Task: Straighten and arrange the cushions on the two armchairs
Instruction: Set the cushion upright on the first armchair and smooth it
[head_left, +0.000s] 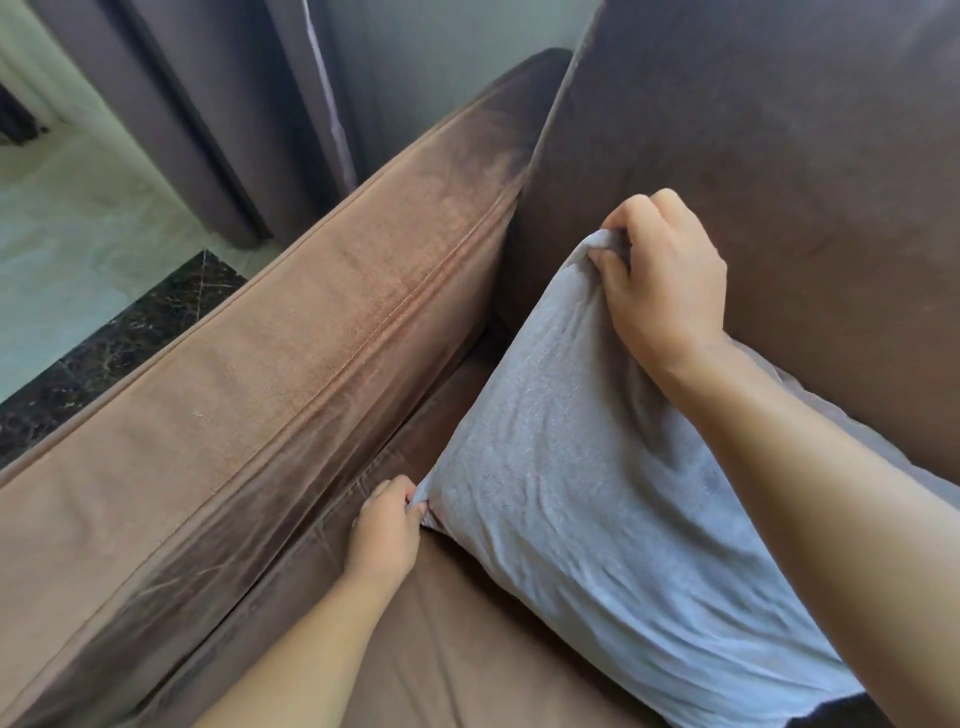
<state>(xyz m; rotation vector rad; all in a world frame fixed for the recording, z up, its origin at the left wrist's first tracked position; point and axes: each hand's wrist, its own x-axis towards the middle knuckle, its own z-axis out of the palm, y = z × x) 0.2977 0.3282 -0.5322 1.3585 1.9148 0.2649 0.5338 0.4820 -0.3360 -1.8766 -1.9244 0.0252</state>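
Home living room, brown armchair (291, 364), grey curtains (218, 114), tiled floor (78, 249)

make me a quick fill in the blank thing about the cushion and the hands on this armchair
1. The left hand pinches the ____ corner of the grey cushion.
2. The right hand pinches the cushion's ____ corner.
3. The cushion leans on the brown armchair's ____.
4. Behind the armrest hangs a grey ____.

Missing words: lower; upper; backrest; curtain
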